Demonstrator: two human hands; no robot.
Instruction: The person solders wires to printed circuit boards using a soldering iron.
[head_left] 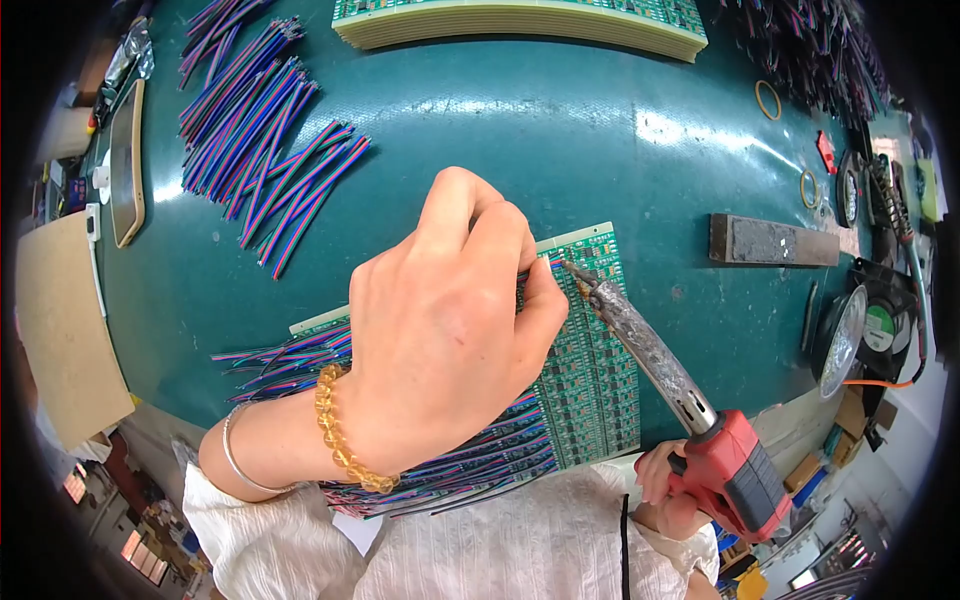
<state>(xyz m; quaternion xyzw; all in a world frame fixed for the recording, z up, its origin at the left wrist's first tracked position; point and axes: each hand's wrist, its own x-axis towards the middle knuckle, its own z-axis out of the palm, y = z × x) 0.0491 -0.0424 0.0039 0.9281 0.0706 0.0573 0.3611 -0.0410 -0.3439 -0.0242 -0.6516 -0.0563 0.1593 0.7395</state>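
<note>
My left hand [450,300] is closed above a green circuit board panel [600,400], thumb and forefinger pinched on a short multicoloured wire bundle [557,263]. Its wire ends rest on the panel near the far edge; most of the bundle is hidden behind the fingers. My right hand [670,492] grips a soldering gun [742,475] by its red and black handle. The gun's dark tip [573,270] sits at the wire ends, on or just over the board. Rows of attached wires [480,450] spread leftward from the panel, partly under my left hand and forearm.
Loose wire bundles [250,130] lie at the far left, more wires [815,50] at the far right. A stack of circuit boards [520,30] stands at the back. To the right are a dark rectangular block [773,241], rubber bands [768,100] and a fan [885,315].
</note>
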